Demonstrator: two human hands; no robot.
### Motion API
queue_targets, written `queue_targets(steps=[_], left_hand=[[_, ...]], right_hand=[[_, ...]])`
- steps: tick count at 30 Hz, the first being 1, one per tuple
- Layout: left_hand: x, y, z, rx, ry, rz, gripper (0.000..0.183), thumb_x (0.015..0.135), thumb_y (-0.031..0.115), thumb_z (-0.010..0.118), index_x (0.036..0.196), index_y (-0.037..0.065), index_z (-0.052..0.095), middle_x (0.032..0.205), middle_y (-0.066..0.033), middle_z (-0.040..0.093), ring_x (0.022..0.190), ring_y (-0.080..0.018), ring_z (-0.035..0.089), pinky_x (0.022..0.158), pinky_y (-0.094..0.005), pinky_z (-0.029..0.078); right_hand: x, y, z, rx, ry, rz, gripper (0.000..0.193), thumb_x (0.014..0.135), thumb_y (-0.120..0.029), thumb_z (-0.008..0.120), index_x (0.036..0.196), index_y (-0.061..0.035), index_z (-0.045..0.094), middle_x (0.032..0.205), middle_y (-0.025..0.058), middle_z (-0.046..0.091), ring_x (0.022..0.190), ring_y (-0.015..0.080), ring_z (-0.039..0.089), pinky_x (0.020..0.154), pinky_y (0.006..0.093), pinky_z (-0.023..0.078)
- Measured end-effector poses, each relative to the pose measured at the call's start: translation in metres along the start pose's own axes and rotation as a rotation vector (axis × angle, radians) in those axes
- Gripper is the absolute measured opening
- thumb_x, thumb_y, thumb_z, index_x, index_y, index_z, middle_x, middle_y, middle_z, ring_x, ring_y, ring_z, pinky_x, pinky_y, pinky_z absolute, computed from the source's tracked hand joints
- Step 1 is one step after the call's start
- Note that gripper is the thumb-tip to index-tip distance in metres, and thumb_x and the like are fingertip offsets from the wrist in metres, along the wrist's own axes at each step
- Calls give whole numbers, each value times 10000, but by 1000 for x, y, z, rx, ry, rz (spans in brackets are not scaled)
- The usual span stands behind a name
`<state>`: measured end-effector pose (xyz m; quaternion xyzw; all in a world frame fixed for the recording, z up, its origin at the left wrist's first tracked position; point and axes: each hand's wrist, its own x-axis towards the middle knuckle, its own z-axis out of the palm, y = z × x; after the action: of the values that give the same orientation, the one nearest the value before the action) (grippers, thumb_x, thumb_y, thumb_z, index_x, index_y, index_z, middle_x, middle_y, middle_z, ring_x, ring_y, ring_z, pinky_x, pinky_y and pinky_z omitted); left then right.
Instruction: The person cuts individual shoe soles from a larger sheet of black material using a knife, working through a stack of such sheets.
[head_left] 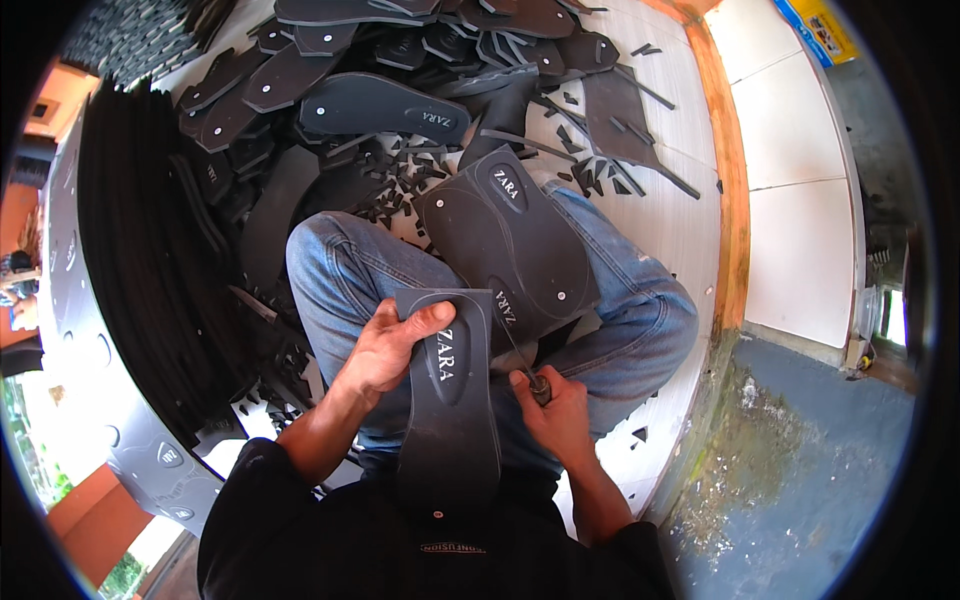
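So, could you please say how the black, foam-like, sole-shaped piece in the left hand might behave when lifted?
The sole-shaped piece is probably light, as only the left hand grips it. It may bend slightly, being foam-like, though it looks nearly flat. Its broad shape seems unlikely to roll.

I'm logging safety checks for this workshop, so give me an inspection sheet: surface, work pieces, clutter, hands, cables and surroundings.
Surface: pale floor, strewn with dark scraps.
Work pieces: long black piece, held up; black sheet with curved outlines, lying over the blue jeans; thin-bladed tool, blade beside the held piece's edge, contact unclear.
Clutter: heaped black soles ahead; small offcuts scattered nearby.
Hands: left hand grips the long black piece, thumb on its face; right hand grips the tool's handle.
Cables: nothing seen.
Surroundings: stacked dark sheets, left; wooden strip and white tiles, right; stained grey floor, lower right.
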<state>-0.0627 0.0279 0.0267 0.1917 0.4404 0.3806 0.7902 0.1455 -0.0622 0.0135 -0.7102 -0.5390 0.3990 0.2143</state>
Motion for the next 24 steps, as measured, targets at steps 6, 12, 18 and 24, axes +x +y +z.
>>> queue_targets(steps=[6, 12, 18, 24], left_hand=[[0, 8, 16, 123, -48, 2, 338, 799, 285, 718, 931, -20, 658, 771, -52, 667, 630, -98, 620, 549, -208, 501], [5, 7, 9, 570, -85, -217, 407, 772, 369, 733, 963, 15, 669, 634, 17, 592, 466, -31, 482, 355, -173, 348], [10, 10, 29, 518, -219, -153, 477, 811, 496, 637, 908, 29, 652, 595, 22, 548, 446, -43, 462, 359, -190, 335], [52, -28, 10, -241, -269, -67, 433, 943, 434, 444, 831, 29, 548, 622, -99, 587, 495, -123, 564, 397, -230, 425]], right_hand=[[4, 5, 1, -9, 12, -35, 289, 805, -217, 658, 645, -25, 514, 488, 164, 488, 483, 380, 530, 459, 415, 400], [53, -25, -22, -113, -29, -261, 226, 781, -168, 656, 670, -19, 529, 547, 192, 525, 539, 395, 538, 495, 435, 408], [82, -35, -47, 557, -248, 107, 233, 824, -188, 669, 696, -16, 579, 559, 5, 529, 480, 113, 498, 456, 292, 361], [83, -23, -71, 968, 170, 125, 187, 862, -198, 642, 789, -40, 577, 561, -44, 447, 430, 46, 384, 393, 214, 291]])
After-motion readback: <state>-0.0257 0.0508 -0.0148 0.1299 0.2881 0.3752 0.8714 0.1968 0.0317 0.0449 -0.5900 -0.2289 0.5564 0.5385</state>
